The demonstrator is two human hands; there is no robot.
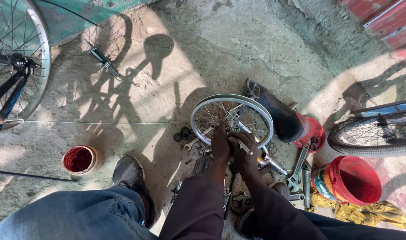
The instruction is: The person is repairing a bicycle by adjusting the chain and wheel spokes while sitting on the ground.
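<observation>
Concrete floor (238, 53); both hands (232, 149) grip small wheel (232, 118) rim; hub hidden.

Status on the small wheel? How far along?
Done: the small wheel is off any bike, bare of tyre, lying flat on the concrete. In hand: left hand and right hand are together at its near rim and spokes; what they grip is too small to tell. Left: wrenches and loose parts lie scattered beside it, so reassembly looks far off.
</observation>
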